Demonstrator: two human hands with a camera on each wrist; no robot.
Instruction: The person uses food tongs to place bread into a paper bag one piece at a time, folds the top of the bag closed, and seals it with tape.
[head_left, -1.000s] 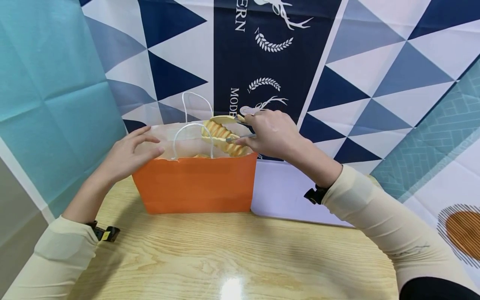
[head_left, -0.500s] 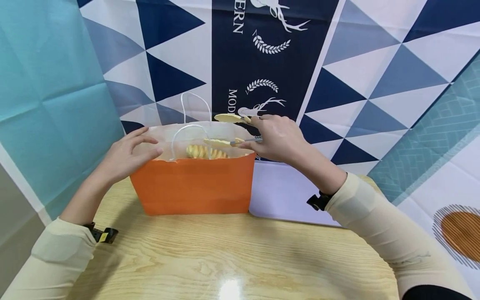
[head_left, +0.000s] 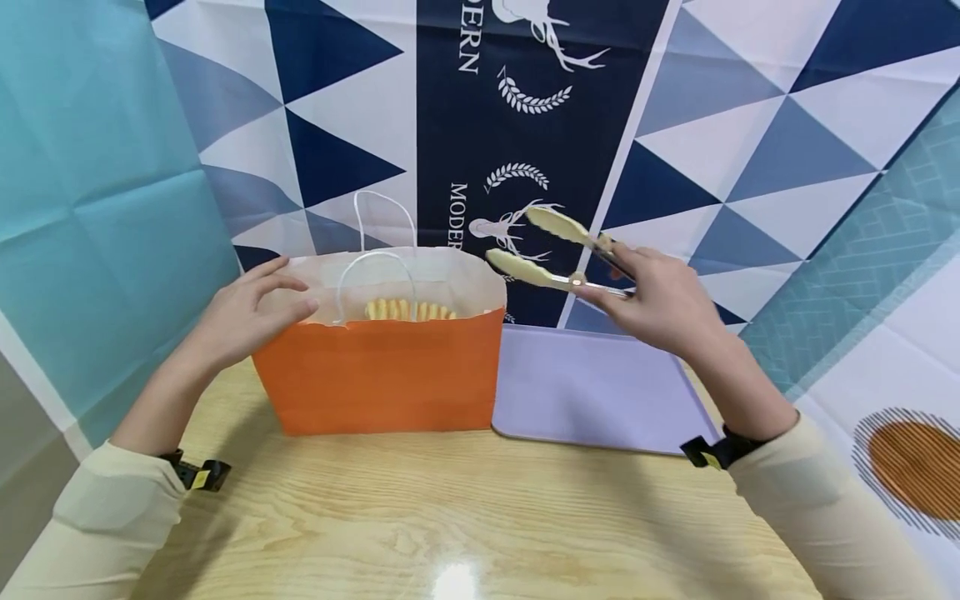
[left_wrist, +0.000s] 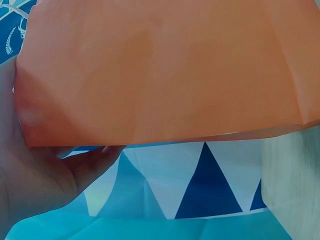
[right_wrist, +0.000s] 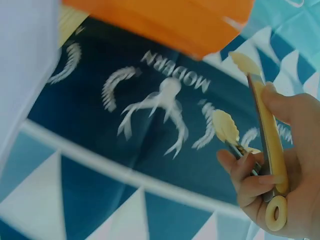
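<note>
My right hand (head_left: 660, 296) grips a pair of food tongs (head_left: 540, 268) with cream scalloped tips and metal arms; nothing is between the spread tips, which are above the purple tray's back edge. An orange paper bag (head_left: 382, 379) with a white inside and white cord handles stands upright on the table. Inside it, the ridged, golden-striped top of a bread (head_left: 397, 310) shows above the front rim. At the bag's left end, my left hand (head_left: 240, 312) holds the rim, thumb toward the front and fingers along the back. The orange side panel hides some fingertips in the left wrist view.
A purple rectangular tray (head_left: 592, 387) lies on the wood-grain table (head_left: 420, 508), right of the bag. Behind hangs a patterned cloth (head_left: 480, 125) with triangles and deer prints, and a teal cloth (head_left: 97, 183) is at the left.
The bread has come out of the tongs and sunk into the bag. My right hand has carried the spread tongs right, clear of the bag. My left hand stays at the rim.
</note>
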